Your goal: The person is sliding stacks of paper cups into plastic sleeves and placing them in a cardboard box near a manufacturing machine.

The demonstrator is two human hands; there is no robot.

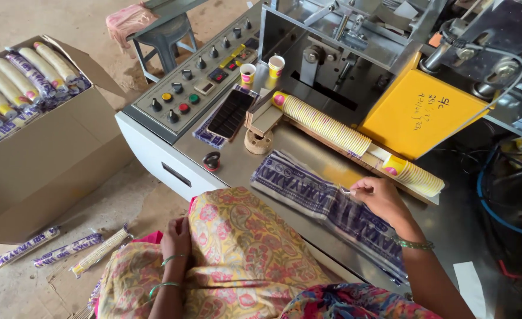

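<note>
floor [66, 283]: dusty bare concrete | stool [165, 36]: grey, pink cloth on top; cardboard box [48, 159]: open, left | light: daylight

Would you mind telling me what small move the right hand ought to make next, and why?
Probably lift one sleeve off the pile. The right hand pinches the edge of the top printed plastic sleeve in the stack of flat sleeves on the machine table, while the left hand rests on the lap and a row of nested paper cups lies unwrapped just behind.
</note>
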